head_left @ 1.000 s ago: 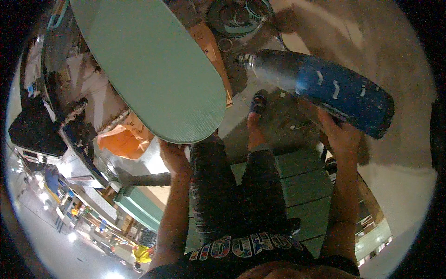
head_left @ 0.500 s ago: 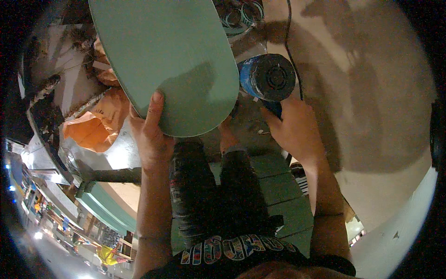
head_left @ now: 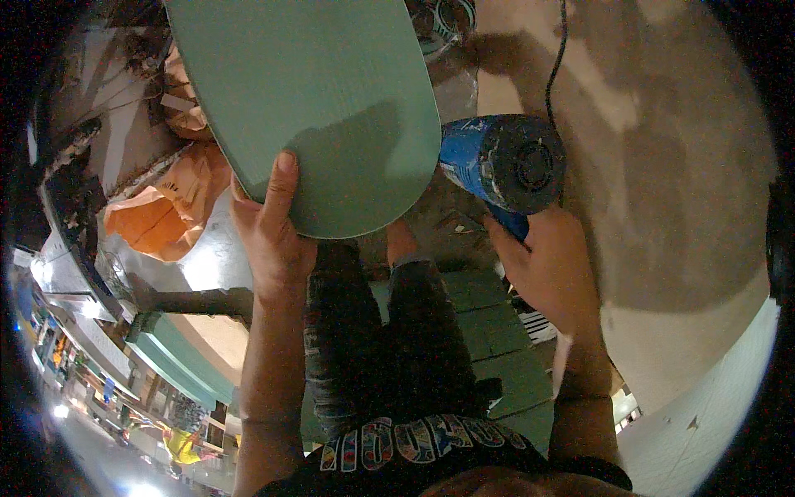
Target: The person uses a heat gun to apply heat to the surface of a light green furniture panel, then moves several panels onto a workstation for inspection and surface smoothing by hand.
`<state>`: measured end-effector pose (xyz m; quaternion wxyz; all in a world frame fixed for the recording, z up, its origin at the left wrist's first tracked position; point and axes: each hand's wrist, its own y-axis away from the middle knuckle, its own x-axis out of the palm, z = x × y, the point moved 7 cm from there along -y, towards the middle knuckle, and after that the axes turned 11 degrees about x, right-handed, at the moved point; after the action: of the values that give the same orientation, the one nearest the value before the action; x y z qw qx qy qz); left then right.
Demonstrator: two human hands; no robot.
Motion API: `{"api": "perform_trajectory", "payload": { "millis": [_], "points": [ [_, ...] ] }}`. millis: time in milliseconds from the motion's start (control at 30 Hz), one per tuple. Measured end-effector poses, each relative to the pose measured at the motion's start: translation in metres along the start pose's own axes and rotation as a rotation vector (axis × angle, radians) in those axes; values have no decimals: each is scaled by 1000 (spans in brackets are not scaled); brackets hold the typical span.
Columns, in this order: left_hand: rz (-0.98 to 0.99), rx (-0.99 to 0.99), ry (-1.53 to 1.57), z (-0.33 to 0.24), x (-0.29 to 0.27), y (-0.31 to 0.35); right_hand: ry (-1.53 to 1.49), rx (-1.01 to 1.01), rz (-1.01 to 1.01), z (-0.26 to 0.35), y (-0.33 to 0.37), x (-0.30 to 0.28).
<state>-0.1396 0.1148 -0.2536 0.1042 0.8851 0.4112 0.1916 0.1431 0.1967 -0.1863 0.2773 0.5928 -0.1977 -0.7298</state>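
Observation:
My left hand (head_left: 277, 224) grips the lower left edge of a flat pale-green panel (head_left: 348, 74) with a rounded near end. The thumb lies on its upper face; the other fingers are hidden beneath. The panel's far end runs out of view. To its right, my right hand (head_left: 551, 265) is closed round the handle of a blue, corded heat gun (head_left: 489, 161). Its round, dark, vented back faces me. The barrel points left, toward the panel's rim, and the nozzle is hidden behind it.
A black cord (head_left: 556, 62) runs up from the heat gun along a large beige board (head_left: 662, 207) on the right. A crumpled orange paper bag (head_left: 157, 224) stands at the left. Clear-sided rolls (head_left: 447, 16) lie at the far middle. Green boards (head_left: 497, 331) lie below my legs.
The heat gun and my right hand have shifted right and slightly nearer, and the gun has turned to show more of its blue side. The panel has shifted slightly right.

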Motion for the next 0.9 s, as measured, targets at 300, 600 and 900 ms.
{"api": "perform_trajectory", "payload": {
  "millis": [300,600,900],
  "points": [
    [-15,-18,5,1,-1,1,-135,64,137,8,17,-11],
    [0,-25,20,6,5,4,-123,64,194,5,28,-20],
    [-15,-25,-29,6,3,4,-127,57,185,10,44,-31]
  ]
}}
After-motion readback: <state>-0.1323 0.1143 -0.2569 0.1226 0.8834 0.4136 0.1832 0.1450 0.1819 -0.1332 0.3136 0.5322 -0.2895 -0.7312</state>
